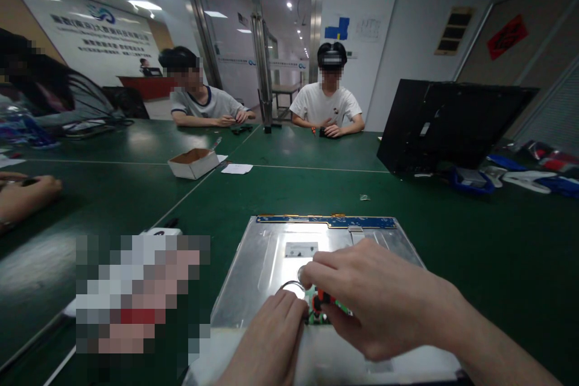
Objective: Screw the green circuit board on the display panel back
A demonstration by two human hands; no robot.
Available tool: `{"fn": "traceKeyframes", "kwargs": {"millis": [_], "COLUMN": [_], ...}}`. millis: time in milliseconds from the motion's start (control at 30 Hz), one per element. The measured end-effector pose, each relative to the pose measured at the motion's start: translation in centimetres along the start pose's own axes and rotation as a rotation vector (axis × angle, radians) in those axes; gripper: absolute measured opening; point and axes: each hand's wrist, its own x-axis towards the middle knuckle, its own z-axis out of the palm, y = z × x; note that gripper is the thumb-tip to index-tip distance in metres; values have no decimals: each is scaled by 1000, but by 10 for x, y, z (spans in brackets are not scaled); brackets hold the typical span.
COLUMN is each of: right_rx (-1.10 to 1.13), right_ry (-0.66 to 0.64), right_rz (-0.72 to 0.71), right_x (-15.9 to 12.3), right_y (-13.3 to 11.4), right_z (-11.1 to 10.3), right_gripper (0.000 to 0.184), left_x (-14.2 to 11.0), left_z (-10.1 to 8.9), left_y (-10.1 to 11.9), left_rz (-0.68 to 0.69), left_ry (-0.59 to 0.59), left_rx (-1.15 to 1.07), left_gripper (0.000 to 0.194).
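A silver display panel (pixel 262 265) lies in front of me on the table, with a blue circuit strip (pixel 294 221) along its far edge. Near the panel's closer side sits a green circuit board (pixel 312 315), partly covered by my hands. My left hand (pixel 275 329) rests against the board's left side, its fingers together and curled down; the fingertips are hidden. A thin dark cable (pixel 290 283) loops just beyond those fingers. My right hand (pixel 362 292) is closed around a red-and-black tool (pixel 319 300) over the board; most of the tool is hidden inside the grip.
To the right stands a black monitor (pixel 443 126). A white open box (pixel 193 164) and paper (pixel 237 169) lie farther left. A blurred-out white item (pixel 140 277) is beside the panel. Two people sit opposite; another person's hand (pixel 29 196) is at the left edge.
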Motion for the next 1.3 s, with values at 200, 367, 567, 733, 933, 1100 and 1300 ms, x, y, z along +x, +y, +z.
{"fn": "traceKeyframes", "kwargs": {"millis": [200, 367, 567, 733, 933, 1100, 1300], "right_rx": [-44, -23, -11, -24, -9, -19, -15], "right_ry": [5, -5, 18, 10, -5, 1, 10], "right_rz": [38, 20, 1, 53, 23, -1, 27], "right_x": [2, 1, 0, 3, 0, -1, 2], "right_y": [2, 2, 2, 2, 2, 1, 2], "right_z": [0, -1, 1, 2, 0, 1, 0], "right_gripper": [6, 10, 12, 9, 11, 13, 8], "left_x": [-1, -2, 0, -2, 0, 1, -1], "left_z": [0, 4, -2, -4, -2, -4, -4], "left_y": [0, -2, 2, 2, 2, 2, 2], "left_rz": [3, 2, -35, -65, -50, -41, -34], "left_ry": [-1, -3, -64, -71, -18, -30, -30], "left_rx": [-15, -51, -29, -8, -22, -42, -42], "left_gripper": [25, 26, 27, 25, 25, 24, 22]}}
